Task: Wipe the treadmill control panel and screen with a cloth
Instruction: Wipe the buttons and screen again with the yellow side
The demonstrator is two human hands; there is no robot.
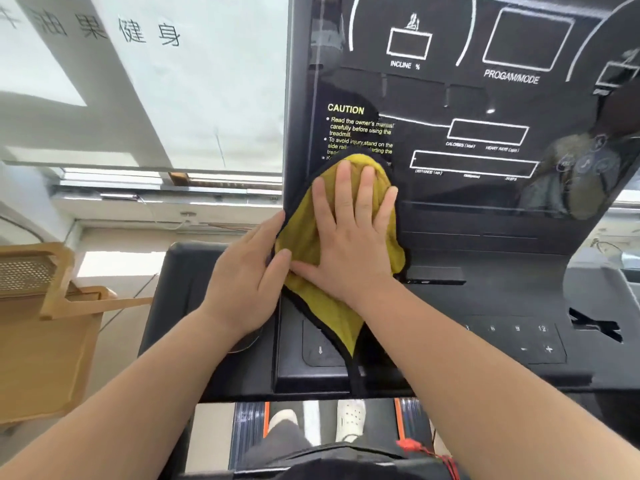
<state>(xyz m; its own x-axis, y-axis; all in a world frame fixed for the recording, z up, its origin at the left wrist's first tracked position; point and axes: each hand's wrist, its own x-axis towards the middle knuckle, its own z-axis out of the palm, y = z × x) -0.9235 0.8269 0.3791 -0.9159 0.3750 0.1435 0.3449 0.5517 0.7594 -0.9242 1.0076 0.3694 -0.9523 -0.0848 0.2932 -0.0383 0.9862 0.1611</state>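
A: Where is the yellow microfibre cloth with black edging (313, 237)?

B: On the lower left of the glossy black treadmill screen (485, 105), under the right hand (349, 233), whose fingers lie spread flat on it.

A: And the left hand (247, 282)?

B: Its open fingers touch the cloth's left edge; one corner hangs over the black button control panel (519, 344).

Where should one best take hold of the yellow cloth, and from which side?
Grip the loose lower corner of the yellow cloth, coming from below. It hangs free over the control panel, while the right hand pins the upper part flat on the screen.
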